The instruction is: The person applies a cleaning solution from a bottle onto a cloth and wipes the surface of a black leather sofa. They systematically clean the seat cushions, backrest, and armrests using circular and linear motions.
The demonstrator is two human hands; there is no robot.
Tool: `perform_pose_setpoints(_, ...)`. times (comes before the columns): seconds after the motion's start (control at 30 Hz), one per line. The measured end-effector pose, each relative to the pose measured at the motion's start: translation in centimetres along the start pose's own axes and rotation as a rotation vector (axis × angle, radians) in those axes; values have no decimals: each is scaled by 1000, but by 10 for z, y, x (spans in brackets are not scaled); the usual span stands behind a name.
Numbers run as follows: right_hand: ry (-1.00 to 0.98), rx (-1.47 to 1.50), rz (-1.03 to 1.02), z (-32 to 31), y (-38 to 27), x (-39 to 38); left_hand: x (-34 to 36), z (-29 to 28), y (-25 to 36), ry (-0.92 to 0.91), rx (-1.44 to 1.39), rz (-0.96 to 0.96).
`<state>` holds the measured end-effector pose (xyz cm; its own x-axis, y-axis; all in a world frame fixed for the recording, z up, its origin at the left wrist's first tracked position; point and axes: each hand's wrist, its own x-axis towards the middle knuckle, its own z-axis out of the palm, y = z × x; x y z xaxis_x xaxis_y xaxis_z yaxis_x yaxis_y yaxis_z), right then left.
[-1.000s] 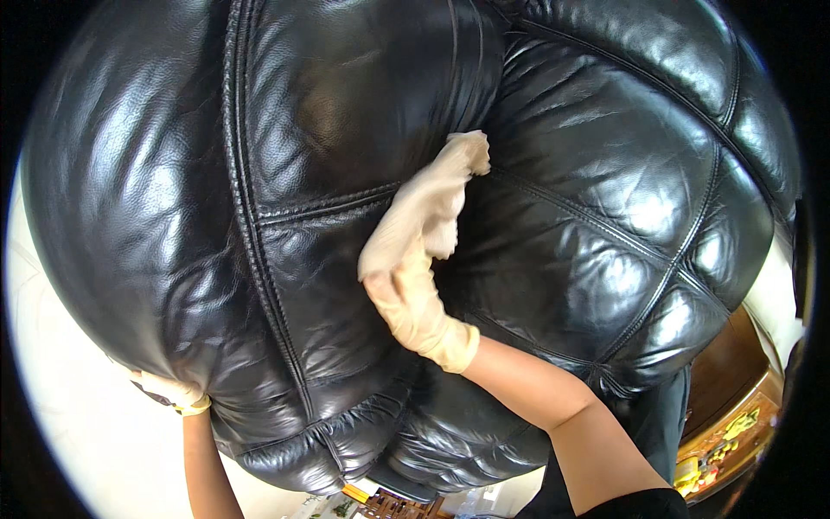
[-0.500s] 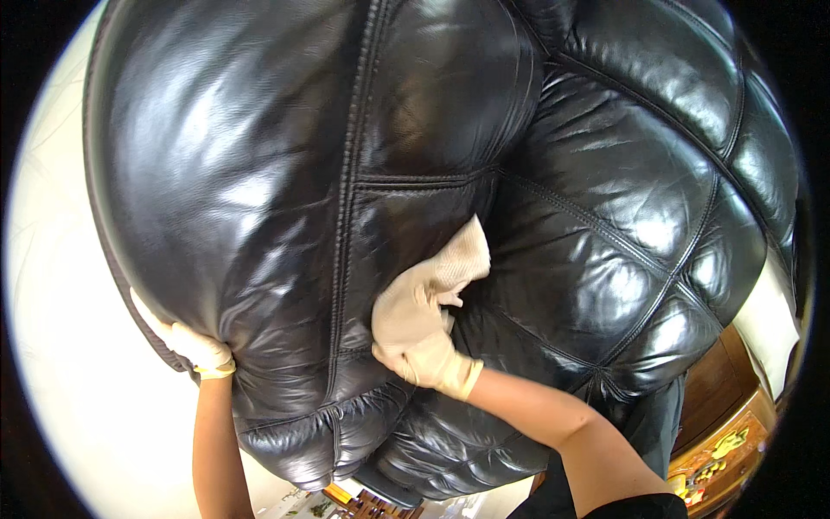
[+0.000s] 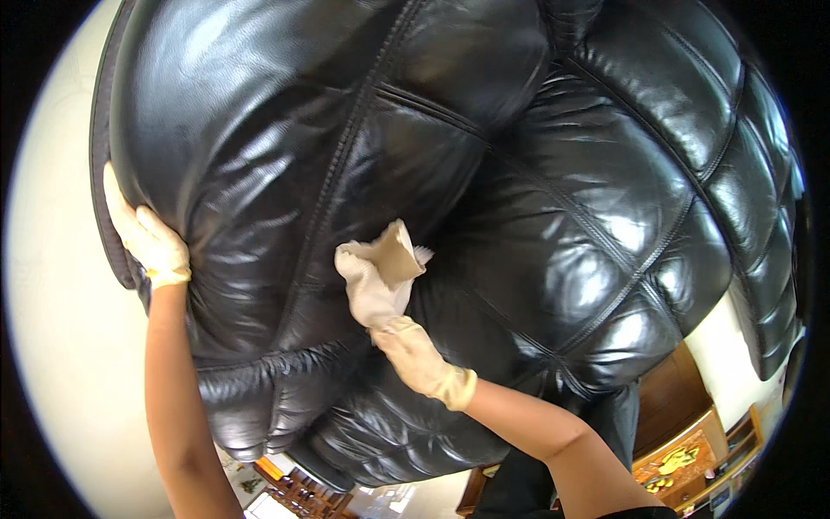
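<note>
A black leather sofa (image 3: pixel 251 199) with stitched seams fills most of the view. My right hand (image 3: pixel 418 356), in a pale yellow glove, is closed on one end of a beige ribbed cloth (image 3: pixel 380 281). The cloth stands partly folded and bunched against the sofa's backrest, beside the crease where it meets the seat. My left hand (image 3: pixel 149 244), gloved alike, rests on the outer left edge of the backrest, with its fingers stretched out along the leather and the thumb apart. Part of its fingers lies against the dark piping.
A pale wall (image 3: pixel 60 285) runs close along the sofa's left side. Quilted cushions (image 3: pixel 605 225) spread to the right. At the lower right stands a wooden cabinet (image 3: pixel 683 458) with a yellow decoration. Slatted brown furniture (image 3: pixel 307 493) shows at the bottom.
My left hand has slid farther up along the backrest's edge. The right hand has drawn the cloth leftward, and the cloth has folded upward. The whole view has shifted somewhat.
</note>
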<state>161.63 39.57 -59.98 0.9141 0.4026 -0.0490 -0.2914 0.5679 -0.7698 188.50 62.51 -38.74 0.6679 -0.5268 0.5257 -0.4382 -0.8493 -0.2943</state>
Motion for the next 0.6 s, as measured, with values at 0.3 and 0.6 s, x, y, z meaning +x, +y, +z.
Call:
perform_pose_setpoints(0.3,810,1042,328,-115,-189,-158,1,-6,-2,-29,218,-6)
perform_pose_setpoints(0.6,627,380,518,-171,-306,-257,-11,-101,279,-78,-527,-609)
